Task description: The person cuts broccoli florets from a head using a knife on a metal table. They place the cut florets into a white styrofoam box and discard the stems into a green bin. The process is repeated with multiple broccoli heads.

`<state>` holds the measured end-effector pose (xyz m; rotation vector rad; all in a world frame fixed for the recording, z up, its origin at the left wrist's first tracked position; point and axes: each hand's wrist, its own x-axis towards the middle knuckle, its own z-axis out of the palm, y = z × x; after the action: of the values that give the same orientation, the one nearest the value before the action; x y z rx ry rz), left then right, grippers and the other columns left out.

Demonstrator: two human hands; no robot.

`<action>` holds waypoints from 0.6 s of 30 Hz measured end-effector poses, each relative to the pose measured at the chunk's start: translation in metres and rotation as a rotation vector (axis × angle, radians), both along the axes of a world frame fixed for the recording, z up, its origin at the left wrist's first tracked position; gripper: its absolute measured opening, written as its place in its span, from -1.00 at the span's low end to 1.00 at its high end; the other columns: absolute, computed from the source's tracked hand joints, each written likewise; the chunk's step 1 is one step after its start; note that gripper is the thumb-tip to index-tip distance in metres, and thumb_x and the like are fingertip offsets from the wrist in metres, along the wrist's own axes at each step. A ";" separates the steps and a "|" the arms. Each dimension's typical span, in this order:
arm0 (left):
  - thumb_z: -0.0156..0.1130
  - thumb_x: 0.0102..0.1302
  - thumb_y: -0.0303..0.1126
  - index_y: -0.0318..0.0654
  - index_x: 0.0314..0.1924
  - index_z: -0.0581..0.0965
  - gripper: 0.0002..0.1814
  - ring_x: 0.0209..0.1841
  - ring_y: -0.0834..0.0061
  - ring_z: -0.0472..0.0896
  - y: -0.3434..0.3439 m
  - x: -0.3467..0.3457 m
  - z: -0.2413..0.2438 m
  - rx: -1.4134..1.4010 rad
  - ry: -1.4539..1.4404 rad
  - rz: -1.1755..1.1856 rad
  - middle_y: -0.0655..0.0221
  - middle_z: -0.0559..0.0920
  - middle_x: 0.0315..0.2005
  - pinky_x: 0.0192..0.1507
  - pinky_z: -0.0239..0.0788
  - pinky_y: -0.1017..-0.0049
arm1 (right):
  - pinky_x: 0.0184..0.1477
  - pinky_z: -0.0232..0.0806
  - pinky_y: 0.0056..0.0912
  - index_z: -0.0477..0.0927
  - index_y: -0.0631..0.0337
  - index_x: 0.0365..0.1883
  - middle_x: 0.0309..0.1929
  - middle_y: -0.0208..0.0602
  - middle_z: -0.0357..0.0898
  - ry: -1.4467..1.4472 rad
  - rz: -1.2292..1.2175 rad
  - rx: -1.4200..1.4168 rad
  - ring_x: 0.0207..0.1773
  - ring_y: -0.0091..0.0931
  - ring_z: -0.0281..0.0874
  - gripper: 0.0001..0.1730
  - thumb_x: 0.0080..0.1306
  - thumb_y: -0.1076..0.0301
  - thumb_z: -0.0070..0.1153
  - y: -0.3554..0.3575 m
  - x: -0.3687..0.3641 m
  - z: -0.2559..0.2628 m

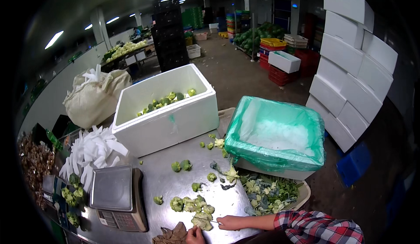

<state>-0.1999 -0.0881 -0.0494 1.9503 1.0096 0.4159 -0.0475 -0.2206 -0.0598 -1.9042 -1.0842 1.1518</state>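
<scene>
My right hand (229,222) grips a small knife (214,222), its thin blade against a pale green broccoli head (202,223). At the bottom edge, my left hand (195,236) holds the near side of that head between thumb and fingers; part of this hand is cut off by the frame. Just beyond lie a cluster of broccoli florets (192,205) and a separate floret (176,204) on the metal table (157,165). A crumpled brown cloth (170,234) lies left of my left hand.
A scale (113,188) and white foam strips (93,150) stand left. Beyond is a white foam box (167,129) holding broccoli. To the right, a green-lined box (275,162) contains ice, above a tub of trimmings (303,194). White boxes (344,57) are stacked at far right.
</scene>
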 end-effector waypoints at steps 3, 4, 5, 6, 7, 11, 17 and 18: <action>0.12 0.29 -0.35 -0.41 -0.11 0.56 -0.72 -0.20 0.21 0.60 0.004 0.001 -0.002 0.029 -0.009 -0.007 0.03 0.64 -0.24 -0.09 0.38 0.35 | -0.80 0.15 -0.33 0.30 0.22 -0.31 -0.77 -0.33 0.27 0.376 -0.058 -0.159 -0.81 -0.48 0.27 -0.77 0.31 0.22 -0.17 0.002 0.003 0.019; 0.12 0.29 -0.36 -0.41 -0.11 0.56 -0.73 -0.18 0.20 0.59 0.004 0.003 0.003 0.029 -0.013 0.004 0.02 0.63 -0.23 -0.08 0.37 0.35 | -0.84 0.11 -0.40 0.29 0.21 -0.33 -0.79 -0.41 0.22 0.464 -0.085 -0.155 -0.84 -0.55 0.21 -0.77 0.32 0.20 -0.17 0.002 0.002 0.016; 0.11 0.29 -0.36 -0.40 -0.12 0.56 -0.74 -0.16 0.17 0.58 0.007 0.003 0.011 0.055 0.003 -0.010 0.02 0.63 -0.22 -0.05 0.36 0.33 | -0.84 0.09 -0.42 0.28 0.18 -0.34 -0.80 -0.45 0.20 0.550 -0.111 -0.175 -0.84 -0.58 0.17 -0.77 0.32 0.20 -0.16 0.000 0.006 0.016; 0.12 0.28 -0.38 -0.40 -0.10 0.54 -0.74 -0.15 0.15 0.57 0.014 -0.003 0.004 0.113 0.038 0.035 0.02 0.62 -0.23 -0.06 0.36 0.32 | -0.83 0.08 -0.45 0.28 0.16 -0.36 -0.80 -0.48 0.18 0.641 -0.118 -0.195 -0.84 -0.60 0.14 -0.78 0.33 0.19 -0.16 0.001 0.011 0.024; 0.12 0.27 -0.39 -0.40 -0.09 0.53 -0.73 -0.15 0.13 0.57 0.025 -0.008 -0.008 0.171 0.073 0.080 0.02 0.61 -0.24 -0.07 0.37 0.31 | -0.83 0.06 -0.47 0.28 0.14 -0.38 -0.80 -0.52 0.16 0.731 -0.123 -0.215 -0.83 -0.62 0.11 -0.78 0.33 0.19 -0.16 0.003 0.014 0.029; 0.09 0.29 -0.39 -0.42 -0.13 0.45 -0.76 -0.20 0.36 0.52 0.027 -0.001 -0.027 0.039 -0.205 0.135 0.17 0.55 -0.24 -0.09 0.35 0.44 | -0.85 0.00 -0.48 0.31 0.02 -0.36 -0.75 -0.51 0.18 0.719 -0.153 -0.304 -0.83 -0.63 0.06 -0.84 0.30 0.17 -0.13 -0.012 0.023 0.005; 0.18 0.19 -0.43 -0.34 -0.04 0.46 -0.68 -0.12 0.19 0.49 -0.011 -0.003 -0.006 0.067 -0.238 0.121 0.11 0.53 -0.21 -0.09 0.36 0.34 | -0.80 0.20 -0.37 0.31 0.14 -0.26 -0.77 -0.37 0.26 0.401 -0.092 -0.225 -0.84 -0.51 0.24 -0.77 0.34 0.16 -0.13 -0.016 0.002 0.027; 0.20 0.21 -0.42 -0.34 -0.03 0.43 -0.67 -0.11 0.34 0.46 -0.011 -0.005 -0.010 -0.034 -0.351 0.137 0.21 0.50 -0.19 -0.08 0.34 0.41 | -0.79 0.23 -0.37 0.32 0.14 -0.23 -0.77 -0.37 0.26 0.363 -0.094 -0.218 -0.83 -0.51 0.26 -0.75 0.35 0.14 -0.13 -0.018 0.002 0.029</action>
<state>-0.2049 -0.0994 -0.0597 1.7062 0.9149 0.7828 -0.0451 -0.2383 -0.0308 -1.7879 -0.6874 1.5388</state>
